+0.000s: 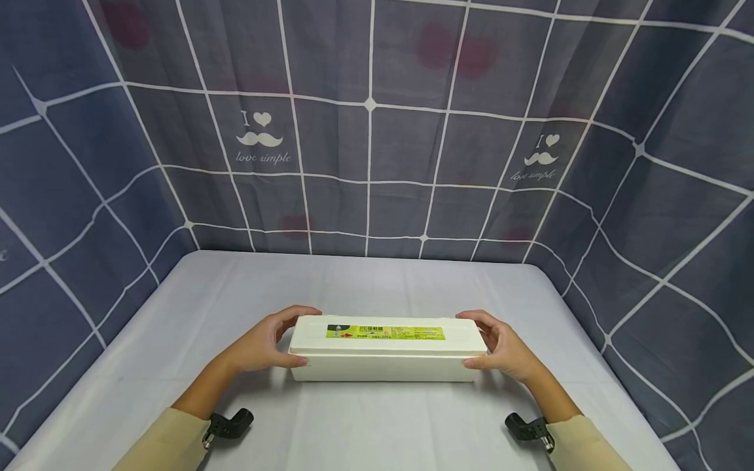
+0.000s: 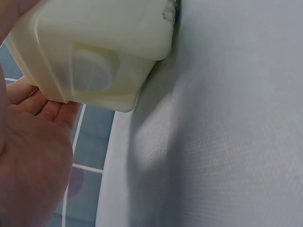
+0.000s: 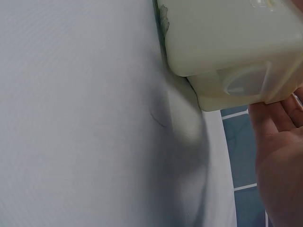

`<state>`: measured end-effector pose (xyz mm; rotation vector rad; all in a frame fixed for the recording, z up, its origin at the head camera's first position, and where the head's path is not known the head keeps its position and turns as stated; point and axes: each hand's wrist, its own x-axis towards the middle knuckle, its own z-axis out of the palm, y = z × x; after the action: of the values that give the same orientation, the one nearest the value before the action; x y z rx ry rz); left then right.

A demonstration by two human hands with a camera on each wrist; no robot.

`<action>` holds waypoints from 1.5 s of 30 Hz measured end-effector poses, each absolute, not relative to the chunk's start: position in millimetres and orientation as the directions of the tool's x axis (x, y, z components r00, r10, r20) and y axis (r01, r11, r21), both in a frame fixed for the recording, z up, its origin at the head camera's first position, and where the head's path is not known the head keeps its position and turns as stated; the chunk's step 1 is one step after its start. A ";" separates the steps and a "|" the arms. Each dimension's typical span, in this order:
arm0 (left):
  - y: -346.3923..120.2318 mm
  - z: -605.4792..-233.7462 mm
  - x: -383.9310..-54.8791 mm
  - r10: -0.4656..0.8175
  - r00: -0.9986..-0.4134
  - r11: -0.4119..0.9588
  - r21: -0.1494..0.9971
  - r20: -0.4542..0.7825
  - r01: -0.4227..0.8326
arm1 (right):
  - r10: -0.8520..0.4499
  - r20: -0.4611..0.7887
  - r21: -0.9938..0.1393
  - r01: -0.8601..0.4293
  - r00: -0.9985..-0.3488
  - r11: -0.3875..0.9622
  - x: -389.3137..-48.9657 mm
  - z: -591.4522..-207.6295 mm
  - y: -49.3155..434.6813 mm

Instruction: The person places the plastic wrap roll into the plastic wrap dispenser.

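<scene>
A long cream plastic cling film box (image 1: 383,367) lies crosswise before me on the white-covered table, its lid down. On the lid is a yellow-green printed label (image 1: 385,333). My left hand (image 1: 273,343) grips the box's left end, thumb on the front face and fingers round the back. At the opposite end, my right hand (image 1: 497,347) holds it the same way. Both wrist views show the box's end walls, each with a round translucent part, such as the round part (image 2: 94,71) in the left wrist view. The inside of the box is hidden.
A white cloth (image 1: 377,425) covers the table. Dark grey-blue curtains (image 1: 330,131) with white grid lines surround the table at the back and both sides. Black wrist mounts (image 1: 232,424) sit at both sleeve cuffs.
</scene>
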<state>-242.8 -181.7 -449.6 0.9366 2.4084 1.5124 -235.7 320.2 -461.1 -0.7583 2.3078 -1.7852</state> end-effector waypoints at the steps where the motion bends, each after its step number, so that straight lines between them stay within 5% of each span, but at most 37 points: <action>1: -181.6 -449.4 -243.0 0.576 -0.793 0.297 0.853 0.198 0.429 | -0.456 0.195 -0.937 -0.303 -0.868 0.175 -235.9 -461.4 320.4; 45: -184.0 -469.4 -231.3 0.543 -0.816 0.140 0.937 0.199 0.321 | -0.451 0.217 -0.970 -0.244 -0.866 0.000 -226.4 -477.4 319.5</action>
<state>-231.3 -184.0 -469.4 0.8553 2.2222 1.7469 -226.4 319.5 -477.4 -0.7397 2.1043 -1.9832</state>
